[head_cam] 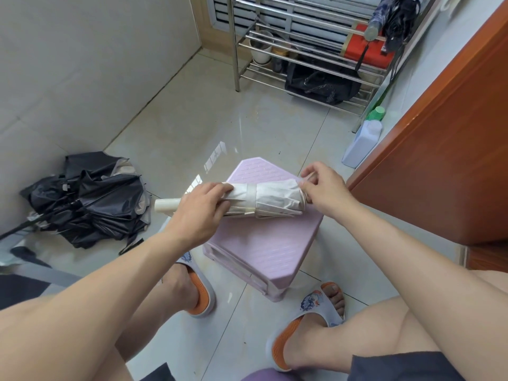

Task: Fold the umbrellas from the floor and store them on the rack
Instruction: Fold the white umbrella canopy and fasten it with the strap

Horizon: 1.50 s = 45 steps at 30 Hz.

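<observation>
While held over the stool: the cream umbrella point(270, 200) lies rolled and strapped, crosswise on the pink stool point(264, 243), its handle jutting left.
Left hand point(199, 213): grip clamped around the umbrella's handle end.
Right hand point(324, 188): fingers pinched together on the canopy tip at the right end.
Black umbrellas point(85, 202): heaped unfolded on the floor point(220, 125) against the left wall, well apart from the stool.
Rack point(308, 48): metal, beyond the stool, carrying a red box point(368, 50); folded dark umbrellas point(393, 17) rest at its upper right.
White bottle point(362, 141): green-capped, on the floor beside the wooden door point(445, 133).
</observation>
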Each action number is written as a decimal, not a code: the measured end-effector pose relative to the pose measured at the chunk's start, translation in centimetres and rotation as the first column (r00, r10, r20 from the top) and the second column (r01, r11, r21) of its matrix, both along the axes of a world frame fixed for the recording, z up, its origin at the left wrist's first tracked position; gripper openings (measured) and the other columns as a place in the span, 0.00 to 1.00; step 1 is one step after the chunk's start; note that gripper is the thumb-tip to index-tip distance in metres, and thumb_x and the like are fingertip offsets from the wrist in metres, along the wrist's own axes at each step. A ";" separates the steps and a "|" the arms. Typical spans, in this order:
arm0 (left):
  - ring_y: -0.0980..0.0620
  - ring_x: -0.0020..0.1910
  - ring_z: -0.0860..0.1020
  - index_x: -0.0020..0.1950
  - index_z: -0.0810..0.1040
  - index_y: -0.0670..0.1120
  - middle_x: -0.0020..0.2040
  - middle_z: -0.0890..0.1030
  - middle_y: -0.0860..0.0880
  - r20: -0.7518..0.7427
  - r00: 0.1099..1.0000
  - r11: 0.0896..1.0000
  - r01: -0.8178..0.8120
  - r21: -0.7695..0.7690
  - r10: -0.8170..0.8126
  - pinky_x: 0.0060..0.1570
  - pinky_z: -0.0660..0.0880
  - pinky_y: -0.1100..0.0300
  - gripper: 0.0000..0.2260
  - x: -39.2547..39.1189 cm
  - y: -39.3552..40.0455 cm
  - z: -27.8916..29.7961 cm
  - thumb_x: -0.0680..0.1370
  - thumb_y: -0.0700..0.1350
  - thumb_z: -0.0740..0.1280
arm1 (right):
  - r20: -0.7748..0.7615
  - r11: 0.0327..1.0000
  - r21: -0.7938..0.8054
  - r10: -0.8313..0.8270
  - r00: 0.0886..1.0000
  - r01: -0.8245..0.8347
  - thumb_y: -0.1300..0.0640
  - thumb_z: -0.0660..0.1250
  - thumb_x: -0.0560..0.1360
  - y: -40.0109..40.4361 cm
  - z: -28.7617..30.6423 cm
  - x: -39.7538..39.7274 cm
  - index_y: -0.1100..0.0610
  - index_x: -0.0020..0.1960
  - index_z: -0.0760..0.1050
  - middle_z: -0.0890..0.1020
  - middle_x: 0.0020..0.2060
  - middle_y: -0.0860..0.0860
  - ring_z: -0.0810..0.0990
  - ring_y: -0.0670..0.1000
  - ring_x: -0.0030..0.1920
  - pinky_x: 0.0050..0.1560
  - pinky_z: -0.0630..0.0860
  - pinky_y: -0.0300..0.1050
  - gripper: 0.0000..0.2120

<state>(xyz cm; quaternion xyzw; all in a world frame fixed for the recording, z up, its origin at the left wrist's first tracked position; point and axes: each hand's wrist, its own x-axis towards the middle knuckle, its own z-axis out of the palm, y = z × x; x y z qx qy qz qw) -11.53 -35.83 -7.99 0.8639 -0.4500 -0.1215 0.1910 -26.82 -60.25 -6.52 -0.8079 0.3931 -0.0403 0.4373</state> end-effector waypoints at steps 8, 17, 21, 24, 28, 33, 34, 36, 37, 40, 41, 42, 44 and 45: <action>0.48 0.65 0.73 0.69 0.77 0.47 0.62 0.79 0.49 -0.294 0.949 0.994 -0.107 0.031 0.111 0.66 0.67 0.52 0.22 1.2 -0.9 0.9 0.81 0.56 0.57 | 0.072 0.987 0.056 0.150 0.986 -0.154 0.66 0.67 0.79 0.1 -0.4 -1.9 0.52 0.53 0.80 0.81 0.42 0.49 0.79 0.46 0.38 0.48 0.80 0.42 0.10; 0.47 0.56 0.74 0.60 0.83 0.44 0.48 0.75 0.51 -0.371 0.878 0.945 -0.328 -0.008 0.302 0.55 0.70 0.57 0.12 1.2 -2.1 1.6 0.84 0.44 0.61 | 0.059 0.982 0.128 0.134 0.989 -0.141 0.59 0.75 0.75 -0.1 0.1 -1.3 0.55 0.49 0.82 0.78 0.34 0.49 0.75 0.46 0.32 0.40 0.76 0.40 0.04; 0.47 0.38 0.73 0.47 0.80 0.38 0.40 0.77 0.47 -0.470 0.788 0.898 -0.438 0.028 0.399 0.37 0.68 0.56 0.10 1.4 -2.6 2.5 0.81 0.44 0.65 | -0.011 0.989 0.090 0.117 0.993 -0.116 0.55 0.74 0.76 -0.2 0.4 -0.8 0.54 0.43 0.80 0.79 0.41 0.47 0.77 0.48 0.38 0.41 0.73 0.42 0.05; 0.47 0.40 0.72 0.48 0.77 0.41 0.41 0.76 0.47 -0.407 0.799 0.892 -0.437 0.112 0.443 0.35 0.66 0.56 0.07 1.5 -2.7 2.2 0.81 0.44 0.65 | -0.085 0.996 0.075 0.057 0.995 -0.051 0.56 0.70 0.79 0.0 0.2 -0.3 0.56 0.43 0.79 0.80 0.40 0.50 0.77 0.50 0.40 0.38 0.71 0.42 0.07; 0.44 0.44 0.73 0.50 0.74 0.44 0.43 0.76 0.47 -0.356 0.808 0.882 -0.413 0.227 0.469 0.34 0.64 0.55 0.06 0.7 -2.7 1.5 0.83 0.45 0.62 | -0.171 0.971 0.233 -0.010 0.985 0.050 0.58 0.72 0.76 0.1 -0.7 -1.0 0.58 0.39 0.78 0.81 0.36 0.54 0.77 0.54 0.38 0.43 0.73 0.46 0.08; 0.45 0.55 0.75 0.59 0.74 0.49 0.58 0.73 0.48 -0.286 0.907 0.951 -0.305 0.054 0.308 0.55 0.70 0.53 0.08 0.1 -1.5 0.7 0.82 0.49 0.63 | -0.163 0.994 0.100 -0.037 0.986 0.054 0.56 0.74 0.74 1.1 -0.6 -1.7 0.54 0.40 0.78 0.81 0.37 0.49 0.78 0.51 0.37 0.38 0.72 0.42 0.06; 0.48 0.55 0.74 0.59 0.74 0.52 0.59 0.71 0.49 -0.301 0.918 0.965 -0.263 0.019 0.256 0.58 0.70 0.53 0.08 0.0 -1.2 0.8 0.82 0.52 0.64 | -0.128 0.997 0.071 -0.034 0.991 0.043 0.57 0.73 0.74 1.1 -0.5 -1.7 0.53 0.42 0.78 0.80 0.37 0.48 0.77 0.50 0.38 0.39 0.72 0.43 0.05; 0.53 0.53 0.75 0.55 0.76 0.54 0.58 0.70 0.52 -0.306 0.937 0.985 -0.173 0.012 0.168 0.59 0.69 0.55 0.05 -0.4 -0.7 0.9 0.81 0.53 0.66 | -0.073 0.999 0.040 0.017 0.997 -0.014 0.59 0.71 0.74 1.0 -0.1 -1.9 0.52 0.44 0.76 0.80 0.39 0.46 0.76 0.49 0.39 0.42 0.74 0.44 0.05; 0.54 0.51 0.75 0.53 0.76 0.54 0.57 0.71 0.52 -0.307 0.940 0.989 -0.148 0.029 0.150 0.58 0.69 0.56 0.04 -0.7 -0.5 0.9 0.81 0.53 0.67 | -0.057 0.998 0.035 0.054 0.997 -0.052 0.60 0.70 0.75 0.9 0.1 -2.1 0.52 0.44 0.76 0.80 0.40 0.46 0.76 0.49 0.40 0.43 0.75 0.44 0.05; 0.50 0.51 0.75 0.51 0.75 0.52 0.53 0.73 0.50 -0.303 0.933 0.981 -0.182 0.067 0.194 0.53 0.69 0.54 0.06 -1.0 -0.2 0.3 0.81 0.53 0.68 | -0.012 0.984 0.069 0.166 0.986 -0.165 0.55 0.70 0.78 0.9 1.0 -2.9 0.51 0.45 0.77 0.81 0.45 0.47 0.77 0.48 0.42 0.44 0.74 0.43 0.03; 0.48 0.52 0.74 0.51 0.74 0.51 0.53 0.74 0.49 -0.298 0.931 0.977 -0.199 0.071 0.212 0.52 0.68 0.54 0.07 -0.9 -0.3 0.2 0.81 0.53 0.68 | -0.007 0.975 0.070 0.211 0.978 -0.210 0.53 0.71 0.77 1.0 1.1 -3.1 0.50 0.45 0.77 0.79 0.46 0.47 0.78 0.48 0.42 0.44 0.74 0.42 0.04; 0.47 0.53 0.74 0.52 0.74 0.51 0.54 0.74 0.48 -0.300 0.927 0.975 -0.210 0.076 0.223 0.52 0.67 0.54 0.07 -0.7 -0.4 0.2 0.81 0.53 0.68 | -0.018 0.967 0.051 0.250 0.968 -0.249 0.52 0.73 0.76 1.3 1.1 -3.3 0.49 0.44 0.78 0.78 0.47 0.47 0.78 0.47 0.41 0.44 0.73 0.40 0.05; 0.48 0.55 0.74 0.54 0.75 0.50 0.55 0.75 0.48 -0.319 0.918 0.972 -0.223 0.078 0.236 0.53 0.67 0.55 0.08 -0.4 -0.7 0.3 0.81 0.53 0.68 | -0.064 0.965 -0.016 0.259 0.964 -0.261 0.50 0.77 0.73 1.8 0.7 -3.4 0.48 0.42 0.77 0.75 0.48 0.46 0.78 0.46 0.41 0.44 0.70 0.38 0.08; 0.49 0.56 0.74 0.55 0.76 0.49 0.56 0.76 0.49 -0.342 0.907 0.969 -0.237 0.072 0.247 0.53 0.67 0.56 0.08 -0.3 -0.8 0.5 0.81 0.53 0.67 | -0.074 0.973 -0.035 0.224 0.972 -0.227 0.51 0.78 0.72 2.1 0.5 -3.4 0.48 0.42 0.77 0.75 0.48 0.46 0.78 0.45 0.42 0.43 0.69 0.37 0.09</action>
